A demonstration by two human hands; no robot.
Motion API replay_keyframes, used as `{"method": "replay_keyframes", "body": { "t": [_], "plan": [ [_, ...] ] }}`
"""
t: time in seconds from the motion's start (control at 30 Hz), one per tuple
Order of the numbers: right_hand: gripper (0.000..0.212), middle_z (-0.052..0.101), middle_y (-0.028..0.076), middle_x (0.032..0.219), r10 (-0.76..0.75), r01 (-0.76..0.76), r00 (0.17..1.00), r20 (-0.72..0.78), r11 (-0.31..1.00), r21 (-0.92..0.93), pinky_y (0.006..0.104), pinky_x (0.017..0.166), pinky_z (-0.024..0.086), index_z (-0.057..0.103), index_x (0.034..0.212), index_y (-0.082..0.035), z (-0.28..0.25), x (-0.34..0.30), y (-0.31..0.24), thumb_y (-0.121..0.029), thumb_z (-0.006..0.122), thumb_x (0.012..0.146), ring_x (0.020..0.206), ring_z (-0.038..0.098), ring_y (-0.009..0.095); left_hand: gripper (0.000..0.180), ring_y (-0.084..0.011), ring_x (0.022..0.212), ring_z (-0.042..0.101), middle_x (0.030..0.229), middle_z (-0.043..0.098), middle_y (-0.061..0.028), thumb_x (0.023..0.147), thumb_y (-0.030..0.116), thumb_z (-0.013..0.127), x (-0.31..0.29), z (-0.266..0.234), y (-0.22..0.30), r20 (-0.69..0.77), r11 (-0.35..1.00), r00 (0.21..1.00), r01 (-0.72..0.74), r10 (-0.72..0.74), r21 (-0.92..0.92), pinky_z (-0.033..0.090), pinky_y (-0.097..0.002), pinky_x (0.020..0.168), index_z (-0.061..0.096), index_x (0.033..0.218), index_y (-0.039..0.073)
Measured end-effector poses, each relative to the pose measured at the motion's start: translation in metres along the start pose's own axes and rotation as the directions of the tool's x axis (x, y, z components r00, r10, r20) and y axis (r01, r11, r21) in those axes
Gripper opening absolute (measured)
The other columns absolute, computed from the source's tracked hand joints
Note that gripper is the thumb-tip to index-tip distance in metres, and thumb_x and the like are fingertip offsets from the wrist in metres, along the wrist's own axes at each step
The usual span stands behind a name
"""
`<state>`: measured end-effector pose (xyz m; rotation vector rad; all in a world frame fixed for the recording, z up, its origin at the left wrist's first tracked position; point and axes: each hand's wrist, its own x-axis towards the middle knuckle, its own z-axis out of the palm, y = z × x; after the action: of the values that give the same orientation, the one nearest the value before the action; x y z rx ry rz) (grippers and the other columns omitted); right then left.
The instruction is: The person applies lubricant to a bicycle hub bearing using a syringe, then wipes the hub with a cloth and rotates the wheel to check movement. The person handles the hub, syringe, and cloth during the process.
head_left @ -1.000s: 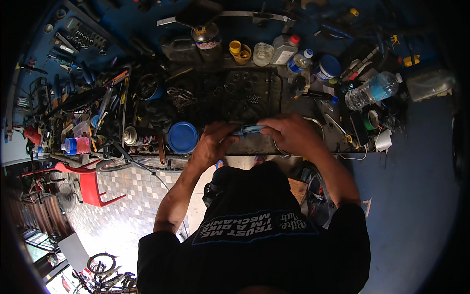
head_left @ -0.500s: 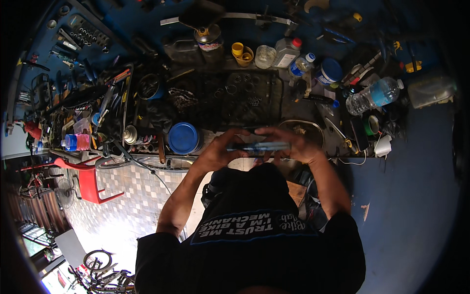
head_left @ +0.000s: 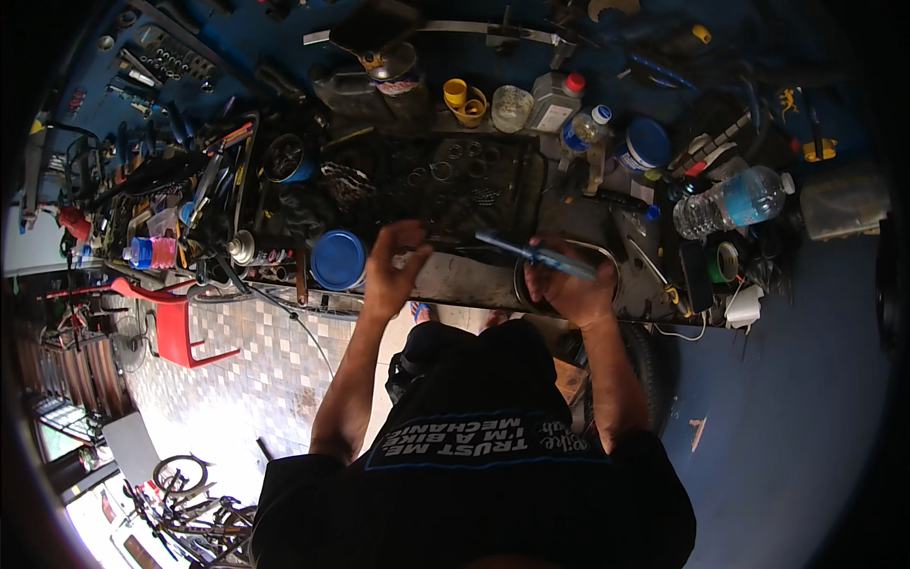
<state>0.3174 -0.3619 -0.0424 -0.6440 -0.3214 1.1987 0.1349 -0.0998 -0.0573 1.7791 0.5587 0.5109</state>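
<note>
My right hand point(head_left: 572, 286) grips a slim blue tool point(head_left: 531, 253) that points left and slightly up over the dark workbench point(head_left: 474, 280). My left hand point(head_left: 391, 270) is raised beside it with fingers apart, a small pale part point(head_left: 413, 254) at its fingertips; whether it is pinched I cannot tell. The hands are a short gap apart, both above the bench's front edge. A blue round lid point(head_left: 338, 259) lies just left of my left hand.
The bench is crowded: a water bottle point(head_left: 732, 201) at right, white bottles point(head_left: 555, 100) and yellow cups point(head_left: 462, 98) at the back, chains and rings point(head_left: 445, 175) in the middle, tools point(head_left: 204, 180) at left. A red chair point(head_left: 171, 318) stands on tiled floor below left.
My hands, which were together on the blue tool, have parted: the left hand lifted away to the left, the right keeps the tool and moved a little right.
</note>
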Motion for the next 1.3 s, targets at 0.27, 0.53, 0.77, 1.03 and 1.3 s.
{"method": "replay_keyframes", "body": {
  "t": [0.27,0.53,0.77,1.03,1.3],
  "plan": [
    [0.119,0.060,0.014,0.099,0.004,-0.004,1.000,0.004,0.990,0.142,0.0306,0.072,0.053,0.046,0.144,-0.004,-0.035,-0.005,-0.028,-0.095,0.060,0.070,0.086,0.059,0.022,0.024,-0.0096,0.093,0.065,0.103,0.074,-0.0051,0.099,0.013,0.072,-0.043,-0.004,-0.011,-0.266,0.987,0.953,0.124,-0.147,-0.102,0.051,-0.0262,0.083,0.065,0.120,0.001],
    [0.115,0.064,0.012,0.095,-0.026,0.018,0.998,0.064,0.993,0.117,0.0289,0.068,0.052,0.048,0.142,-0.004,-0.054,0.002,-0.041,-0.094,0.061,0.072,0.082,0.062,0.019,0.016,-0.0112,0.093,0.067,0.101,0.075,-0.0045,0.100,0.015,0.071,-0.079,0.024,-0.017,-0.306,0.975,0.926,0.202,-0.222,-0.096,0.053,-0.0285,0.082,0.070,0.111,0.003],
    [0.109,0.063,0.012,0.093,-0.094,0.089,0.993,0.078,0.994,0.058,0.0281,0.066,0.051,0.049,0.141,-0.005,-0.042,0.010,-0.042,-0.091,0.060,0.076,0.080,0.061,0.018,0.017,-0.0130,0.090,0.070,0.098,0.075,-0.0064,0.100,0.015,0.071,-0.058,0.005,-0.008,-0.214,0.981,0.964,0.178,-0.157,0.082,0.055,-0.0285,0.082,0.069,0.111,0.003],
    [0.102,0.062,0.011,0.089,-0.168,0.168,0.986,-0.009,0.985,0.032,0.0282,0.062,0.048,0.052,0.136,-0.005,-0.019,0.025,-0.027,-0.092,0.052,0.081,0.076,0.059,0.018,0.019,-0.0170,0.087,0.073,0.100,0.077,-0.0090,0.097,0.014,0.072,-0.022,-0.019,-0.006,-0.120,0.992,0.992,0.061,-0.048,0.110,0.056,-0.0315,0.073,0.071,0.112,0.003],
    [0.083,0.051,0.006,0.082,-0.232,0.235,0.968,-0.101,0.972,0.025,0.0362,0.074,0.042,0.052,0.131,-0.009,0.008,0.040,-0.034,-0.082,0.042,0.092,0.084,0.051,0.019,0.024,-0.0351,0.097,0.073,0.109,0.075,-0.0173,0.094,0.017,0.072,0.056,-0.009,0.002,0.053,0.951,0.986,-0.168,0.159,0.260,0.058,-0.0418,0.081,0.073,0.115,0.005]
  ]
}}
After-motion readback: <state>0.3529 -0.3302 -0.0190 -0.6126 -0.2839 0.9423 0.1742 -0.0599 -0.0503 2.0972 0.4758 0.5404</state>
